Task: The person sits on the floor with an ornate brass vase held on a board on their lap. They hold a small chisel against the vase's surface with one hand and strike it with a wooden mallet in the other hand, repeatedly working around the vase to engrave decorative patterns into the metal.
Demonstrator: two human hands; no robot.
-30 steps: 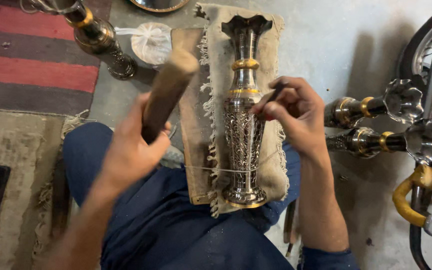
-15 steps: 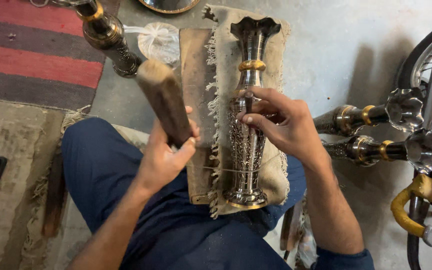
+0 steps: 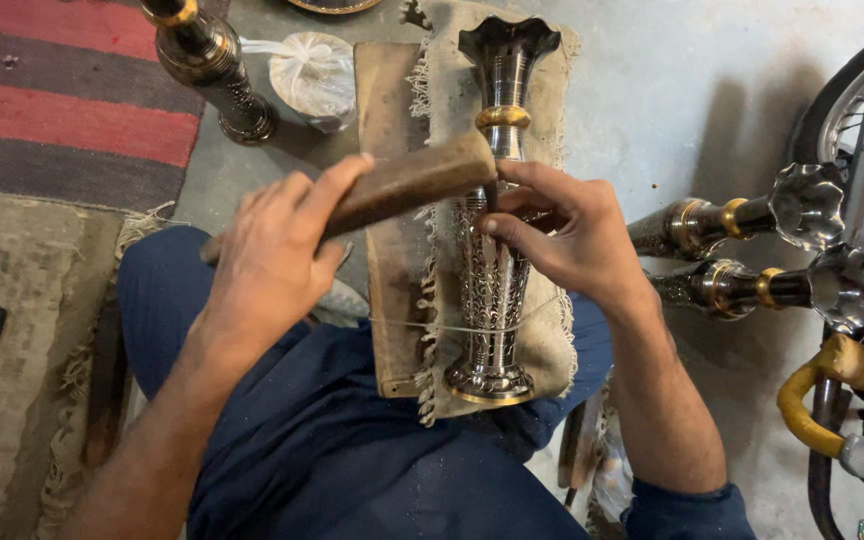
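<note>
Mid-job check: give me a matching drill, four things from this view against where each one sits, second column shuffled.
1. engraved metal vase with a gold band
2. wooden block mallet
3. tied clear plastic bag
4. yellow-wrapped handle

a. on the floor, top of view
b. far right, low
c. lying on the frayed cloth
d. in the left hand

Pairs: 1-c, 2-d, 3-a, 4-b

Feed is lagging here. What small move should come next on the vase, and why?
Probably lift the wooden mallet for another tap: the left hand has its head down at the small tool pinched by the right hand against the engraved vase.
</note>
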